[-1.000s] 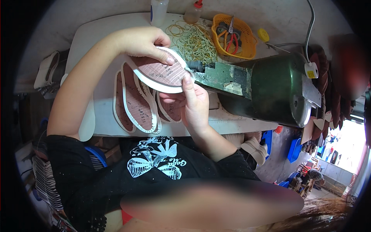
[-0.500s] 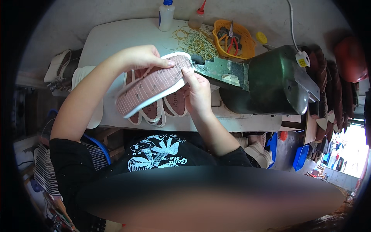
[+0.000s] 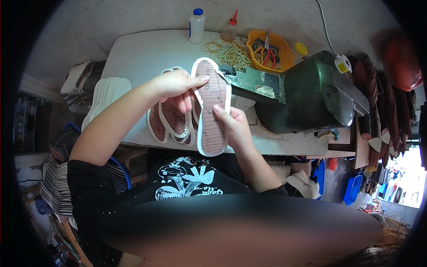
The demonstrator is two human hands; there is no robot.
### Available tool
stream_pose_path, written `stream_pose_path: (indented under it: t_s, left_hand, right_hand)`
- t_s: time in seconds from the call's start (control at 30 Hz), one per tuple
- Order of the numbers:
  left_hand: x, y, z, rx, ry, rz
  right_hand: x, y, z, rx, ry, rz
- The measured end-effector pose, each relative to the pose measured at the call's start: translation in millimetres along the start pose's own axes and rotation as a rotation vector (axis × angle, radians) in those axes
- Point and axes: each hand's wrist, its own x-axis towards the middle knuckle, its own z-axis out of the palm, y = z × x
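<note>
Far left, past the left forearm, stacked white insoles. Nearer, just below the left hand, brown white-rimmed insoles lie overlapping on the surface. Left hand: half-curled, thumb on the brown face of a white-edged shoe sole, pinching its far end by the left edge; I can't see every fingertip. Blue-capped bottle beyond that hand. Sole sits between both hands, lengthwise, lifted off the surface. Beyond it, tangled rubber bands, then a red-spouted bottle. Right hand: closed round the sole's right edge, thumb on top, fingers mostly hidden behind. Right of that hand, green machine; beyond, orange basket holding scissors.
</note>
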Motion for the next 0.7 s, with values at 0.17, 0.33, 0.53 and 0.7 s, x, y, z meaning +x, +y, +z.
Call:
stream_pose_path:
  t_s: [0.17,0.33,0.53,0.7]
  left_hand:
    - [7.7,-11.0,-2.7,0.105,0.085,0.069]
    - [20.1,-18.4,-1.9,-0.181,0.2,0.184]
    - [29.6,-23.6,-12.7,-0.272,0.221,0.214]
    - [43.4,-14.3,-25.0,-0.27,0.217,0.2]
  right_hand:
    - [16.1,-10.7,-1.3,-0.017,-0.014,0.035]
    - [23.9,-11.3,-2.3,0.057,-0.029,0.046]
    - [-15.2,2.2,-3.1,-0.222,-0.193,0.145]
    - [-14.3,14.3,12.2,-0.09,-0.119,0.048]
